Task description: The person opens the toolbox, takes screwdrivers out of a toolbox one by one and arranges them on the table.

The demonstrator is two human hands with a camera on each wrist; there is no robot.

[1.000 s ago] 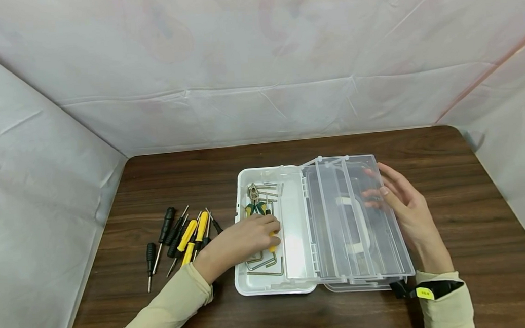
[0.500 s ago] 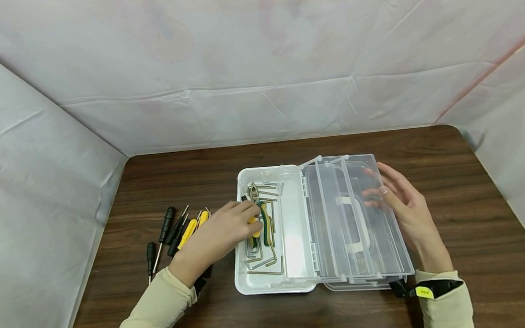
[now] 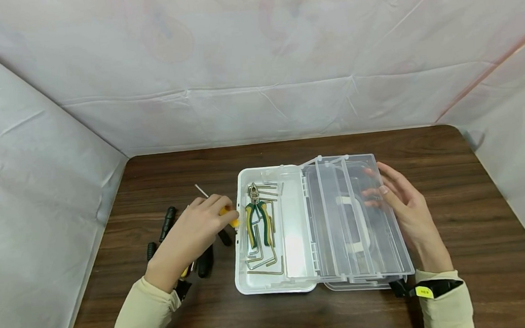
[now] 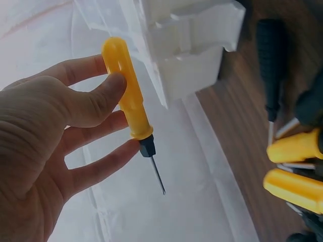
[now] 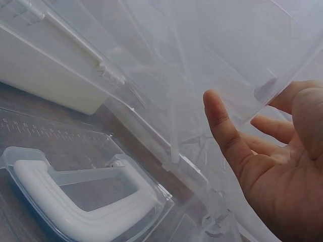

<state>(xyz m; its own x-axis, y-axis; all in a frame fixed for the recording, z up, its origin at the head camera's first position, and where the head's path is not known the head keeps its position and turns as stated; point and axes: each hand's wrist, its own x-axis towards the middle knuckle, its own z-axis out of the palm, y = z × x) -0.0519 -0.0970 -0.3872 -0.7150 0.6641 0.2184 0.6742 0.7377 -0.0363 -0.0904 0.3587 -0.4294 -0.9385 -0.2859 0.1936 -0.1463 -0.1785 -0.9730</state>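
Observation:
My left hand [image 3: 191, 230] grips a screwdriver [image 4: 125, 85] by its yellow handle, thumb against the fingers. In the left wrist view its slim shaft points down, apart from the table. The hand is just left of the white toolbox [image 3: 297, 232], over the other screwdrivers, which it partly hides. Inside the box lie pliers [image 3: 258, 220] with green and yellow handles and several hex keys [image 3: 265, 272]. My right hand [image 3: 414, 214] holds the outer edge of the clear divided tray [image 3: 330, 220], thumb on one side and fingers on the other.
Beneath the raised tray is the clear lid with a white handle [image 5: 96, 201], folded out to the right. Black-handled [image 4: 272, 65] and yellow-handled screwdrivers [image 4: 295, 190] lie on the wooden table [image 3: 465, 185] left of the box. White sheeting [image 3: 258, 108] stands behind it.
My left hand has moved left, out of the toolbox to above the screwdrivers, with the yellow screwdriver in it. The pliers show fully now. My right hand and the tray stay put.

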